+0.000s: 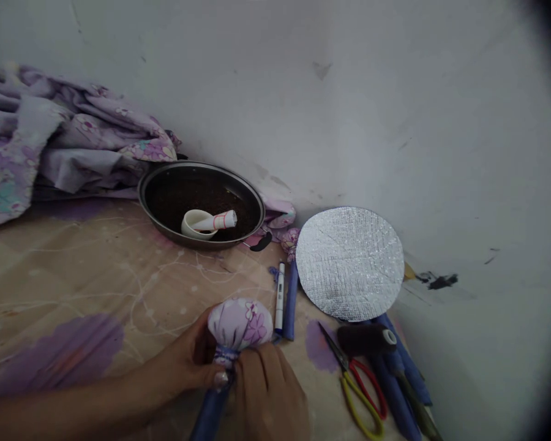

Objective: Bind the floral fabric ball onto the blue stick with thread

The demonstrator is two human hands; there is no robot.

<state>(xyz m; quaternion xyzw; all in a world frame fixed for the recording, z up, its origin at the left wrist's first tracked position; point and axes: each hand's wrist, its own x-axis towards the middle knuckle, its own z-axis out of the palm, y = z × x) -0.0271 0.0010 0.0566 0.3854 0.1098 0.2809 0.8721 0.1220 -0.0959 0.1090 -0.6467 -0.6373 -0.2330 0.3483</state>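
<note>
Left hand [193, 361] grips the cloth-headed stick [210, 413] at its neck, low in the view.

Its thumb presses the blue binding [224, 356] just below the padded head [239, 318], while the right hand [273, 392] bends its fingers against the neck; whether they pinch anything cannot be told. The stick slants over the flowered cloth [165, 294], head uppermost, with scissors [345, 364] and a dark thread spool [362, 340] off to the right. It looks light, the head soft and easily dented, the shaft stiffer and probably not slippery; the bound neck seems the surest hold, without squashing the padding.
</note>
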